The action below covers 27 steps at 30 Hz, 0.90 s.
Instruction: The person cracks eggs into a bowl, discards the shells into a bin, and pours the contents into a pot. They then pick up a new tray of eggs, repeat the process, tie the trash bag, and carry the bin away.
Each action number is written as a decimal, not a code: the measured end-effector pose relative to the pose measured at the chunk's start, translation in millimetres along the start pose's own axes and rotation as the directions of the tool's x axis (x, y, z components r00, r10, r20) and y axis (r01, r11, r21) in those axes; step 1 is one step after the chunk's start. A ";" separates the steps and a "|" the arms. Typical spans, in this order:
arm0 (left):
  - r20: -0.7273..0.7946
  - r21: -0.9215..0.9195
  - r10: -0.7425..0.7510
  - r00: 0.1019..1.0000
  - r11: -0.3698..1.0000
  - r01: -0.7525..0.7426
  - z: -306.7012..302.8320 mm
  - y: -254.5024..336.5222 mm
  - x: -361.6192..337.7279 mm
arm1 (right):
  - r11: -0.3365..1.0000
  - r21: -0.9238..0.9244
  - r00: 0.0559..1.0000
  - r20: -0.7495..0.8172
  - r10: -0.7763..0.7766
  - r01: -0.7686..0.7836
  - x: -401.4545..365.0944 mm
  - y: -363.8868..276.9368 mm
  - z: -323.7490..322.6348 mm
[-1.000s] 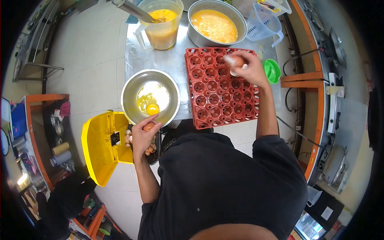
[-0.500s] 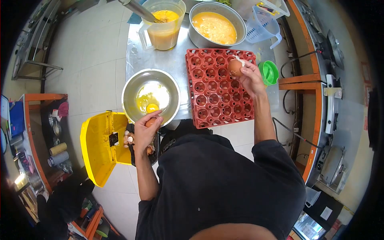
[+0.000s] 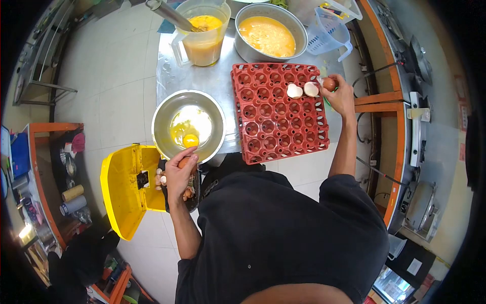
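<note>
My left hand is closed around a brown egg by the near rim of a steel bowl. In that bowl lies a yolk with clear egg white. My right hand pinches a brown eggshell beside the right edge of a red egg tray; a whitish wisp hangs at the shell, and whether it is whole cannot be seen. Two shell halves, one on the left and one on the right, rest on the tray, pale insides up.
Behind stand a jug of beaten egg with a whisk, a pot of egg mixture and a clear plastic jug. A yellow bin with eggshells inside is open at the left. My right hand mostly covers a green basket.
My right hand has moved right with the brown shell, from over the tray to its edge. Two shell halves now show where that hand was. My left hand has dropped slightly toward me.
</note>
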<state>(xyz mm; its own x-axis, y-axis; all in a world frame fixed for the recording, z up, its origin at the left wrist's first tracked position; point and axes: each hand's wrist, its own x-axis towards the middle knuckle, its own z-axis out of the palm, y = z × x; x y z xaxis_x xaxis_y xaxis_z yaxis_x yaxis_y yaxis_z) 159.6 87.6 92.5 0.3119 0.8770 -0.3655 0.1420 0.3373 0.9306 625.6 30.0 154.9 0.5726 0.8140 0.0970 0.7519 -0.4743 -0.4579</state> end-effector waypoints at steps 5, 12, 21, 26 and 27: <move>0.001 -0.056 -0.093 0.996 0.994 0.092 -4.1 -0.7 -0.3 | 0.994 0.106 1.000 0.023 0.014 -0.017 -21.0 4.0 -9.0; 0.080 -0.044 -0.090 0.993 0.995 0.094 3.0 0.5 9.4 | 0.916 0.379 0.991 0.086 0.105 -0.130 -38.0 13.6 -11.3; 0.101 -0.029 -0.059 0.993 0.998 0.062 4.0 1.4 12.4 | 0.997 0.038 0.996 0.056 0.066 -0.068 -61.9 27.3 3.9; 0.054 -0.061 -0.054 0.997 0.996 0.058 -5.5 -0.9 7.3 | 0.996 0.073 0.998 0.021 0.054 -0.055 -63.5 25.7 17.5; 0.048 -0.077 -0.075 0.996 0.994 0.078 -9.4 -1.7 6.7 | 0.997 0.057 0.998 0.027 0.049 -0.051 -61.5 25.8 17.0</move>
<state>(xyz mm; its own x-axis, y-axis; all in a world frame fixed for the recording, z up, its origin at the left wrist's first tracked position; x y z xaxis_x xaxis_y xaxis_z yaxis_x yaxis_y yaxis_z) 152.6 96.1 88.6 0.3450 0.8319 -0.4346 0.0931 0.4304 0.8978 604.1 -26.7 122.1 0.5998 0.7985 0.0505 0.7021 -0.4951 -0.5118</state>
